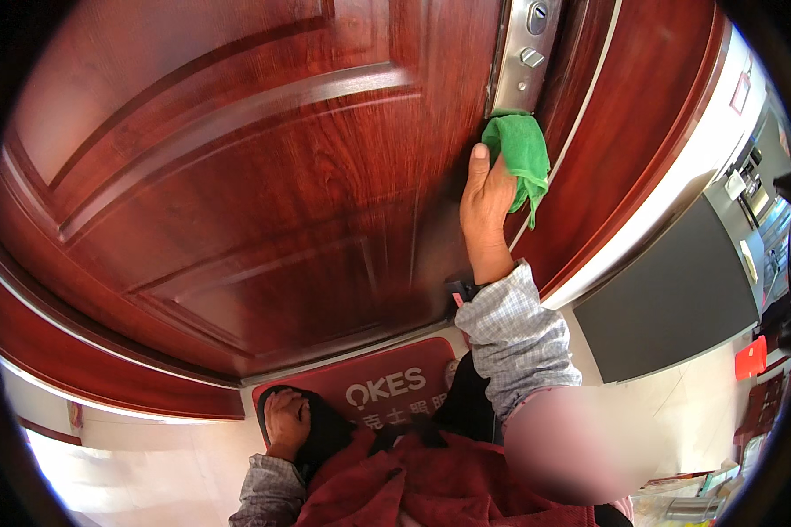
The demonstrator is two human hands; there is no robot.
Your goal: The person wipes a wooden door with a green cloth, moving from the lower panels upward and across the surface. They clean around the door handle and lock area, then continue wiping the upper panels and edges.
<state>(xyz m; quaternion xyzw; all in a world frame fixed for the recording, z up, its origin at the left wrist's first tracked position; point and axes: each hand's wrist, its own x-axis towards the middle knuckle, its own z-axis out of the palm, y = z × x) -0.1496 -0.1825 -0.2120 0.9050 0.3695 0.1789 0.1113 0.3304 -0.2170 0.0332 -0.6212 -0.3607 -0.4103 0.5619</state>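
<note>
A green cloth [524, 148] is in my right hand [488, 197], its loose end hanging down past my fingers. The hand presses near the lower end of a steel lock plate [514, 79] on a reddish-brown wood-grain door [316, 165]. My thumb points up on the left of the cloth, while the other fingers are partly hidden by it. On the plate are a keyhole cylinder [537, 16] and a small turn knob [532, 58]. Lower down, my left hand [287, 421] rests on the knee of my black trousers [326, 428], holding nothing.
Below the door lies a red floor mat [316, 369] bearing writing. The red door frame [633, 145] runs along the right side. Past it stands a dark grey cabinet [672, 296], with a red bin [751, 358] farther right. Pale tiles [171, 454] cover the floor.
</note>
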